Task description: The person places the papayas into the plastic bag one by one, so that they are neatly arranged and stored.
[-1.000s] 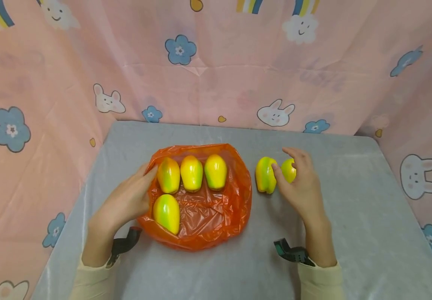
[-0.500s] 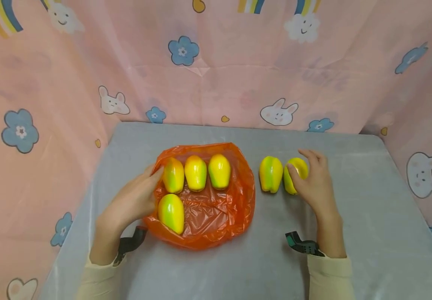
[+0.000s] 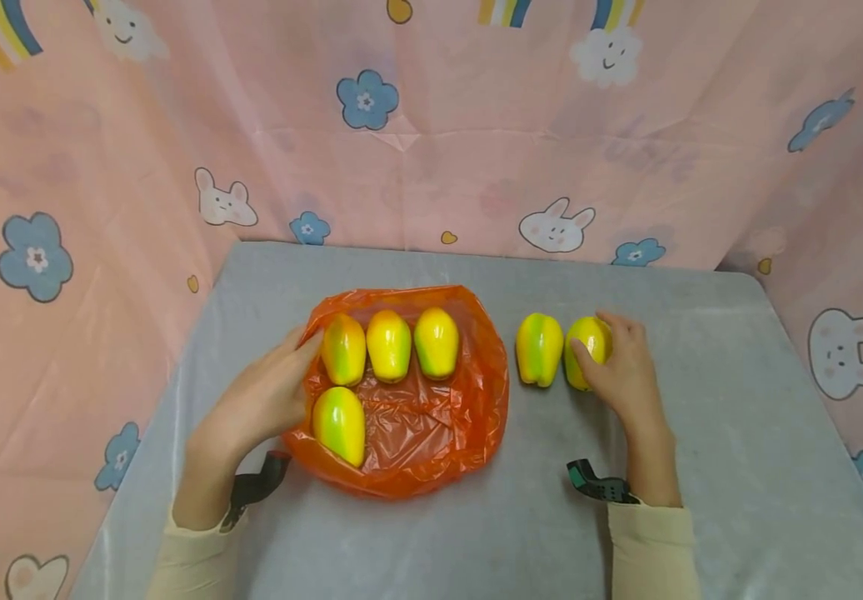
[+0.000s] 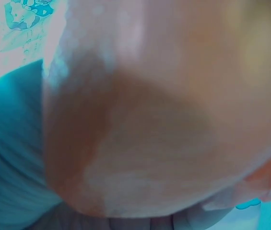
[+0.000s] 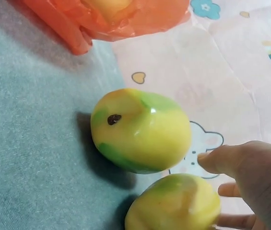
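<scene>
Right fingers (image 3: 626,329), parted round the rightmost fruit (image 3: 591,333), grip nothing; what left fingers (image 3: 300,358) grip is unclear.

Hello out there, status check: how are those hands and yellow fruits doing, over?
Left hand at rim of orange bag. Right hand at rightmost fruit, grip unclear. Four fruits in bag; another fruit between.
</scene>
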`<act>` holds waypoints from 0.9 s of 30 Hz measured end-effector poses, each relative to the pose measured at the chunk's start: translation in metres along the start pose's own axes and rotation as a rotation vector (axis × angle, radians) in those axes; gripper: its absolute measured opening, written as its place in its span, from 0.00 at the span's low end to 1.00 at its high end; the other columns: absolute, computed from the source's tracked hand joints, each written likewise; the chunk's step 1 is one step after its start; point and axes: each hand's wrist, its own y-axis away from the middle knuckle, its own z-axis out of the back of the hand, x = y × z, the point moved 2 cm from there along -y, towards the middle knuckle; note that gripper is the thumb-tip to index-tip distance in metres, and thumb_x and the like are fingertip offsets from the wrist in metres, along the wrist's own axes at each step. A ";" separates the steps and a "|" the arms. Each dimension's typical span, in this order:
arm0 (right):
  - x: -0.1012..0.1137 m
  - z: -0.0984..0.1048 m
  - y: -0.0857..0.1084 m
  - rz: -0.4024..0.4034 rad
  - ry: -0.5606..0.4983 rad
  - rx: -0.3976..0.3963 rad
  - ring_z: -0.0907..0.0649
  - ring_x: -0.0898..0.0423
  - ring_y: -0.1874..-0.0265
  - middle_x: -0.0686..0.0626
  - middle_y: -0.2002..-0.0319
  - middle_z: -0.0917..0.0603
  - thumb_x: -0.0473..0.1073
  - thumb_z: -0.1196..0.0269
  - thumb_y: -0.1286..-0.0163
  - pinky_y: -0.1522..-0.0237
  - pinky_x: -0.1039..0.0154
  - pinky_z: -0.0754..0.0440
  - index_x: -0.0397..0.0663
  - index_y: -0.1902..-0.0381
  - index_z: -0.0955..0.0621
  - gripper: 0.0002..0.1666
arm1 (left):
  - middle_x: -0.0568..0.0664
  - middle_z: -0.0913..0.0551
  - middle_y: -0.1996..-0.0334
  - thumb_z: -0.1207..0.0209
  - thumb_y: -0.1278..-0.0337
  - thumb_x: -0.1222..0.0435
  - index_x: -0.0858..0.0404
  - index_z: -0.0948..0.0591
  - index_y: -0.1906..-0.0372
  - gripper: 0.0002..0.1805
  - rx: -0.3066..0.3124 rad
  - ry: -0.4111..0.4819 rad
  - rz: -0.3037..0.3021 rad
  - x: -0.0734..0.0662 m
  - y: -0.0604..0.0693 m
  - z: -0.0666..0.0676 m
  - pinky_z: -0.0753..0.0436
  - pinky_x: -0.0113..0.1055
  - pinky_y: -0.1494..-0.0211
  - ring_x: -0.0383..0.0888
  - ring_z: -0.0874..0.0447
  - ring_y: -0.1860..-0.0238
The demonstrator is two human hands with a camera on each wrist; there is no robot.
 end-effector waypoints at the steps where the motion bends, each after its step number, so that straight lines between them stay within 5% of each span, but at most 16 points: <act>1: -0.001 -0.001 0.000 -0.005 0.004 0.007 0.30 0.26 0.30 0.26 0.24 0.37 0.53 0.38 0.23 0.28 0.25 0.30 0.37 0.20 0.35 0.42 | 0.62 0.36 0.19 0.35 0.45 0.78 0.65 0.38 0.17 0.48 -0.001 0.000 -0.001 0.000 0.000 0.000 0.20 0.63 0.29 0.63 0.24 0.30; 11: -0.007 -0.004 -0.001 -0.034 0.022 0.006 0.30 0.28 0.31 0.25 0.25 0.35 0.55 0.37 0.25 0.29 0.27 0.28 0.34 0.21 0.36 0.46 | 0.60 0.35 0.20 0.35 0.46 0.77 0.63 0.39 0.17 0.49 -0.017 -0.016 -0.005 0.001 -0.001 0.001 0.17 0.61 0.32 0.61 0.20 0.38; 27: -0.008 0.002 0.001 -0.056 0.080 0.040 0.26 0.31 0.38 0.26 0.28 0.28 0.58 0.36 0.27 0.34 0.29 0.25 0.34 0.20 0.36 0.49 | 0.59 0.37 0.18 0.37 0.46 0.79 0.59 0.39 0.16 0.50 -0.017 0.003 -0.002 0.001 0.000 0.001 0.20 0.63 0.29 0.62 0.24 0.30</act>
